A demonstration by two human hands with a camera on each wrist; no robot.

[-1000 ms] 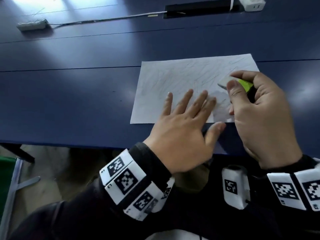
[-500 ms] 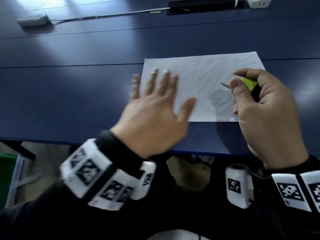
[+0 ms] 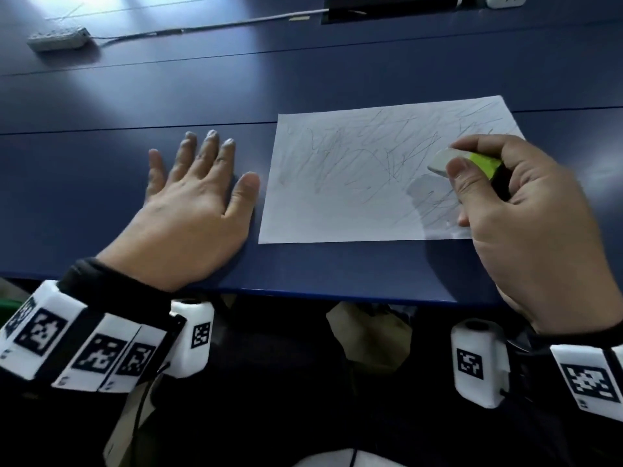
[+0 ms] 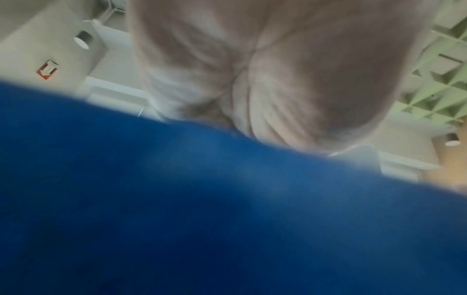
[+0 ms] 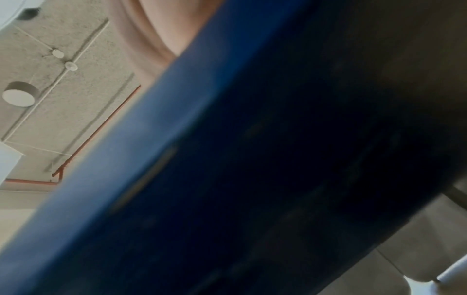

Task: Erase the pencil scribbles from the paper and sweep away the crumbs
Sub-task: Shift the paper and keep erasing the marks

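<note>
The paper [image 3: 354, 170], a flat white sheet webbed with thin grey pencil scribbles [image 3: 371, 153], lies on the blue table [image 3: 135, 96] between the hands, its near right corner hidden under the right hand [image 3: 526, 230]. That hand pinches a grey eraser [image 3: 445, 161] in a green sleeve, its tip over the sheet. The left hand [image 3: 188, 214] lies flat, fingers spread, just left of the paper; crumbs too small to make out, both wrist views blurred.

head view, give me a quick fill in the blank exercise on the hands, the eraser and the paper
1. The eraser is pinched in the ____ hand.
2. The left hand lies flat on the blue table, to the ____ of the paper.
3. The eraser's sleeve is ____ in colour.
4. The paper is covered in pencil ____.

Missing words: right; left; green; scribbles
</note>
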